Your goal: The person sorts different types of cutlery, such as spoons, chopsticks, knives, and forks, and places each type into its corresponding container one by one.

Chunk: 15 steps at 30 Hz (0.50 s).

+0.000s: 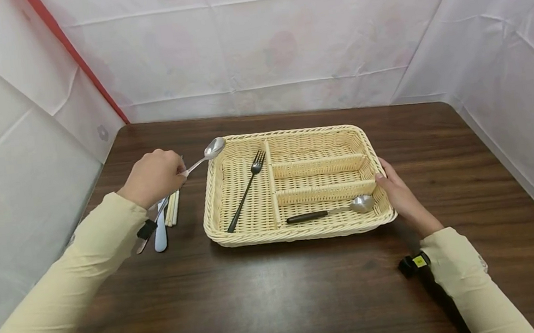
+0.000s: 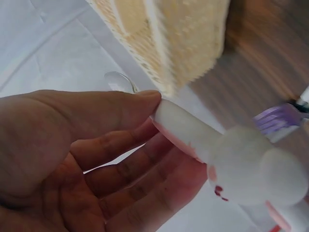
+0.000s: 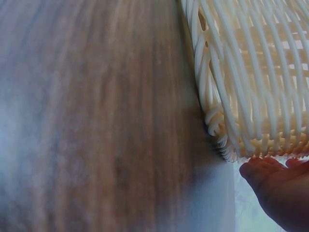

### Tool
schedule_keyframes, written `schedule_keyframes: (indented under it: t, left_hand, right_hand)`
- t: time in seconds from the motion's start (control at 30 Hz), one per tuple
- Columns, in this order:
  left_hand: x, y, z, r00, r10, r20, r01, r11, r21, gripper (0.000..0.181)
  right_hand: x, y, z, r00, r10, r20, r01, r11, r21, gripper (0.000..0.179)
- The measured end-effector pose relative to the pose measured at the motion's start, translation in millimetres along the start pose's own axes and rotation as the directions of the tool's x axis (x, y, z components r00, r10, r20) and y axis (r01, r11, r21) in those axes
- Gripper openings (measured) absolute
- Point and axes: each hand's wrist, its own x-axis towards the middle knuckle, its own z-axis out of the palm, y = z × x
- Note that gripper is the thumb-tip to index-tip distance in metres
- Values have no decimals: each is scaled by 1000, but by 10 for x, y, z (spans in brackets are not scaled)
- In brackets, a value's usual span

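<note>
My left hand is raised over the left side of the table, its thumb and fingers pinching a metal spoon. The spoon's bowl points right, near the back left corner of a cream wicker basket. In the left wrist view, the white, rounded figure-shaped handle extends from the fingertips. My right hand grips the basket's right rim, thumb on top. Inside the basket, a dark fork lies in the long left compartment. A black-handled spoon lies in the front right compartment.
Beneath and beside the left hand lie a light blue handle and cream sticks, partly hidden. A purple fork head appears in the left wrist view. White sheets hang behind and beside the brown table.
</note>
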Motion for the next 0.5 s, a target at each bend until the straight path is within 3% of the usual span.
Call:
schedule_keyframes:
  t: [0.27, 0.5]
  left_hand:
    - [79, 349, -52, 996, 84, -39, -83, 996, 34, 23]
    - [144, 671, -46, 984, 169, -53, -165, 984, 68, 14]
  right_hand:
    - [17, 2, 0, 1000, -12, -3, 12, 1000, 13, 56]
    - [16, 19, 3, 1000, -13, 5, 13, 1000, -4, 56]
